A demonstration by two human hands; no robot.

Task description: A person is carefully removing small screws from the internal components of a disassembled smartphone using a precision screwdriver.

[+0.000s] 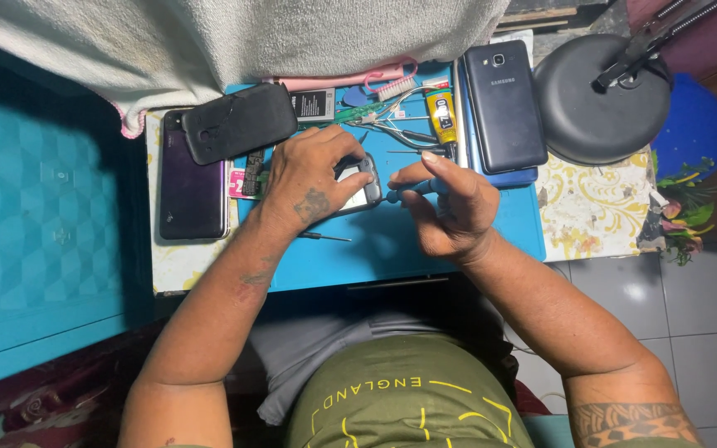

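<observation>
The right hand pinches a blue-handled screwdriver, its long axis lying left-right with the tip toward the opened phone. The left hand clamps that phone flat on the blue mat, mid-bench; the phone's long axis runs left-right too. The near strip of mat before both hands lies open but for a thin tool, up to the bench edge. Behind, tweezers and a yellow tube crowd in. A black phone hems the right, a dark phone the left.
</observation>
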